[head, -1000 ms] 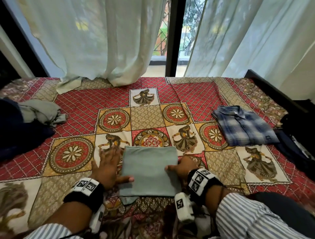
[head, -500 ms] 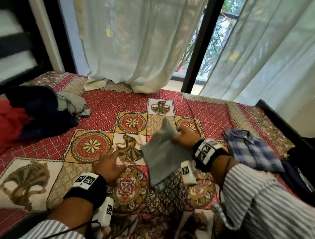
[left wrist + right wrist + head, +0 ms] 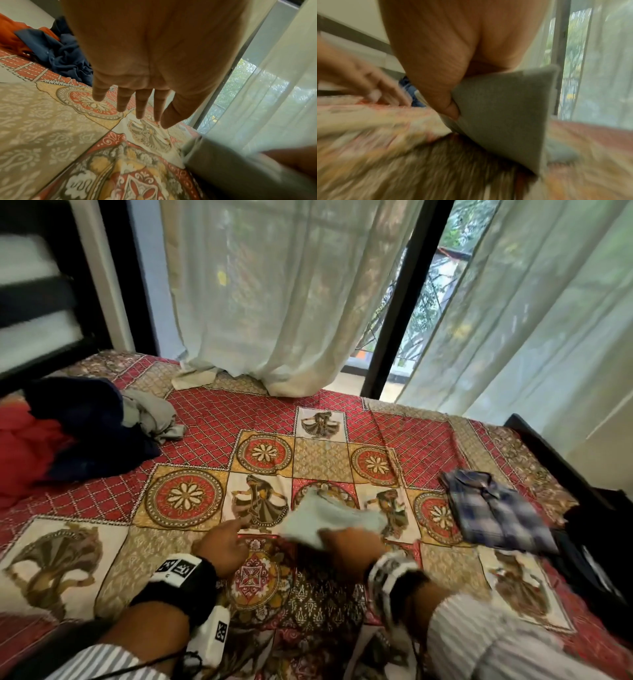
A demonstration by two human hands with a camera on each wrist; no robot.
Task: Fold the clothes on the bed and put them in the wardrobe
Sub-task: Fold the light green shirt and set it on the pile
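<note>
Two hands | right hand [image 3: 346,546] grips folded grey garment [image 3: 334,517] | left hand [image 3: 224,546] beside it, fingers straight, empty

I see sheer pale curtains [image 3: 274,302] hanging over a tall window with a dark frame [image 3: 400,313], daylight and foliage showing through. A patterned red-and-gold bedspread [image 3: 219,419] fills the foreground; dark horizontal slats [image 3: 37,299] stand at left.

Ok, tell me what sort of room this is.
Most likely a bedroom in a home. A bed with a patterned cover fills the view, sheer curtains hang over a tall window behind it, and loose clothes plus a folded plaid shirt lie on it.
</note>
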